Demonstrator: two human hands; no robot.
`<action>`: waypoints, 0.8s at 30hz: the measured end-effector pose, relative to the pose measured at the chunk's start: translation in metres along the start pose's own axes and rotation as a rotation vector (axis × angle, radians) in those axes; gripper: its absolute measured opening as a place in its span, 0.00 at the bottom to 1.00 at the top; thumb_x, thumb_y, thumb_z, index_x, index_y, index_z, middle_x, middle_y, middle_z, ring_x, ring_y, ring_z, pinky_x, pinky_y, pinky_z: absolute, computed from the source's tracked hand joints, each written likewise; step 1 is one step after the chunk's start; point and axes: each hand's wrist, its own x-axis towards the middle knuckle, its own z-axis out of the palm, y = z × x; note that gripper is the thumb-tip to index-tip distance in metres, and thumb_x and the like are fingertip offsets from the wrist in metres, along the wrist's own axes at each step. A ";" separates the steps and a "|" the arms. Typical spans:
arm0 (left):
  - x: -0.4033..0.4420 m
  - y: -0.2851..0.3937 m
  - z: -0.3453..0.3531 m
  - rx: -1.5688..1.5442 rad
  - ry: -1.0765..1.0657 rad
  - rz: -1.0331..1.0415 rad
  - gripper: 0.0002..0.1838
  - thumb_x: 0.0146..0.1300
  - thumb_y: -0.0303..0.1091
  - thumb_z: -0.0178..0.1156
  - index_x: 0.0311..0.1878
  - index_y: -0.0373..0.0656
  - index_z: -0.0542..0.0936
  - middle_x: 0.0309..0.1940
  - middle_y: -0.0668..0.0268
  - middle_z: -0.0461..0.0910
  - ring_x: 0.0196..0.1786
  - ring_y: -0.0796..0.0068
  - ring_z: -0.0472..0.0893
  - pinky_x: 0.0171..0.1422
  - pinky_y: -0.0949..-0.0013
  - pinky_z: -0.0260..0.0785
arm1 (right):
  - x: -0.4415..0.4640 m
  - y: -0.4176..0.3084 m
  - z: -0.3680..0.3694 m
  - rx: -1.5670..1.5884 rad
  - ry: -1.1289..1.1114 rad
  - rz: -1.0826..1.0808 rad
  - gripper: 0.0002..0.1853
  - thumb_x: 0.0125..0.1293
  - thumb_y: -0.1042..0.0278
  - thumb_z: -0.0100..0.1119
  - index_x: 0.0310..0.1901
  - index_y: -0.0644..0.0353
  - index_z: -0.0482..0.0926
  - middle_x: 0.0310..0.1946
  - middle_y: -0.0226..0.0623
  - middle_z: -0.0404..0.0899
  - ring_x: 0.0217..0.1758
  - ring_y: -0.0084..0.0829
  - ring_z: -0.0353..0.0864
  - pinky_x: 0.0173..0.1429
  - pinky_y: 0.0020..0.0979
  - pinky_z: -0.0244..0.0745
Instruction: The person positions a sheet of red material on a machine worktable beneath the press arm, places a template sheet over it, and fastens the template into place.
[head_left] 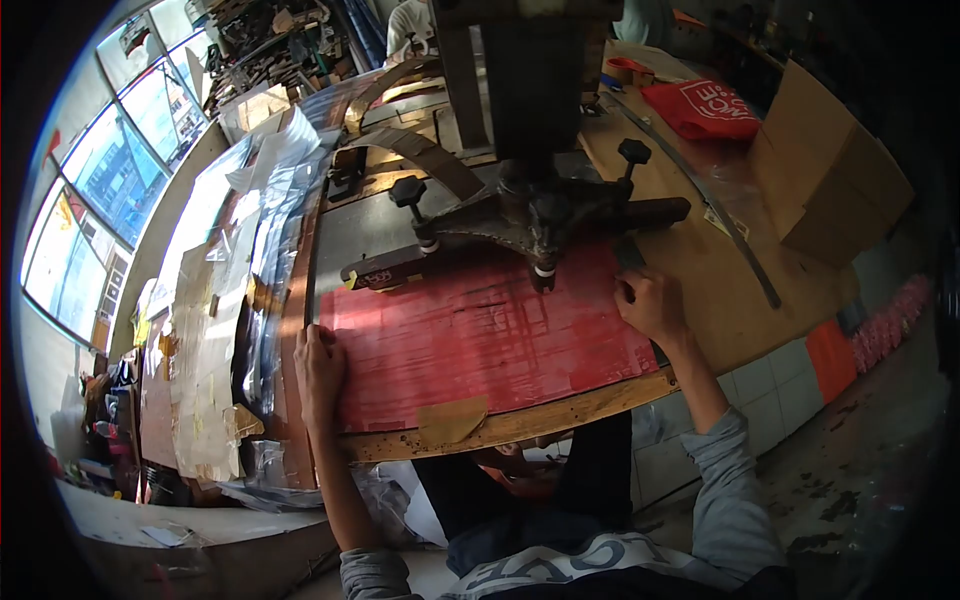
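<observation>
A red sheet (480, 340) with darker streaks lies flat on the wooden table, under a dark metal press (540, 205). At the sheet's left edge is my left hand (319, 372), its fingers curled against the edge. My right hand (655, 308) rests at the sheet's right edge, thumb and fingers bent together. Whatever either hand pinches is too small or hidden to make out. A piece of brown tape (452, 420) sits at the sheet's front edge.
Layered translucent sheets (215, 350) cover the left side. On the right are a long dark strip (700, 185), a red bag (700, 108) and a cardboard box (830, 165). The press's black knobs (408, 191) stand above the sheet. Part of another person (408, 25) shows at the back.
</observation>
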 end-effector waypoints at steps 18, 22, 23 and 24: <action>-0.003 0.010 -0.045 -0.176 -0.222 -0.310 0.13 0.42 0.33 0.53 0.25 0.31 0.80 0.20 0.49 0.77 0.27 0.55 0.80 0.36 0.60 0.69 | -0.002 -0.006 -0.012 0.068 -0.083 -0.058 0.03 0.51 0.72 0.61 0.26 0.61 0.79 0.18 0.41 0.77 0.21 0.39 0.78 0.26 0.35 0.73; -0.013 0.000 -0.054 -0.347 -0.210 -0.310 0.13 0.42 0.34 0.53 0.21 0.30 0.76 0.13 0.57 0.71 0.20 0.72 0.73 0.28 0.66 0.62 | -0.007 -0.012 -0.020 0.103 -0.071 -0.107 0.03 0.50 0.73 0.62 0.24 0.61 0.78 0.17 0.39 0.76 0.20 0.37 0.78 0.23 0.34 0.71; -0.020 0.000 -0.058 -0.401 -0.191 -0.312 0.13 0.42 0.34 0.53 0.20 0.30 0.75 0.12 0.60 0.69 0.19 0.76 0.70 0.26 0.68 0.60 | -0.011 -0.014 -0.022 0.107 -0.072 -0.108 0.03 0.50 0.73 0.63 0.24 0.61 0.78 0.17 0.39 0.76 0.20 0.37 0.77 0.23 0.33 0.71; -0.029 0.004 -0.063 -0.435 -0.164 -0.322 0.12 0.42 0.34 0.53 0.19 0.31 0.74 0.11 0.63 0.66 0.19 0.79 0.67 0.25 0.69 0.57 | -0.016 -0.015 -0.025 0.109 -0.069 -0.108 0.04 0.50 0.73 0.63 0.24 0.61 0.78 0.17 0.39 0.76 0.20 0.37 0.77 0.23 0.33 0.71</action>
